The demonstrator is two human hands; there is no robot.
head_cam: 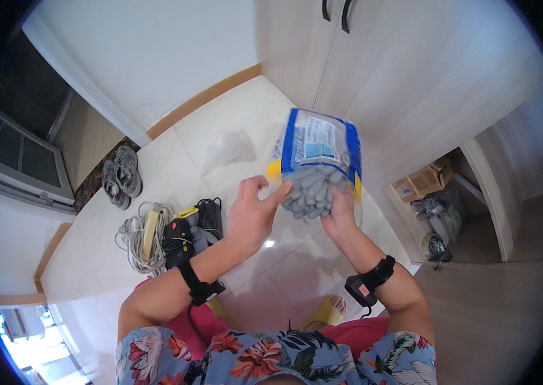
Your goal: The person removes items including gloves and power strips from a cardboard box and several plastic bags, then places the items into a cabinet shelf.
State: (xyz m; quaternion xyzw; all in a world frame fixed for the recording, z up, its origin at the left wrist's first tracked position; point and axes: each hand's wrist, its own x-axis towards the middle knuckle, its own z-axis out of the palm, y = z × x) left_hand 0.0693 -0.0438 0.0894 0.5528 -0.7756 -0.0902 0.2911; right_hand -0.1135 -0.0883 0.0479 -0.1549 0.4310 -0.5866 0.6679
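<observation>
In front of me is a clear plastic bag [318, 137] with a blue border, yellow corners and a label bearing writing. A bundle of grey gloves [311, 192] shows at its near end, fingertips towards me. My right hand [341, 207] grips the bundle from its right side, the fingers partly hidden by the gloves. On the other side is my left hand [254, 207], its thumb touching the gloves by the yellow corner. The left fingers are bent, and whether they pinch the bag's edge is unclear.
A crumpled clear plastic bag [233, 147] lies on the tiled floor. Left of me are a coiled power strip [150, 236] and black cased items [178, 240]. Grey shoes [124, 175] stand near the doorway. At right, an open cabinet compartment holds a cardboard box [425, 182].
</observation>
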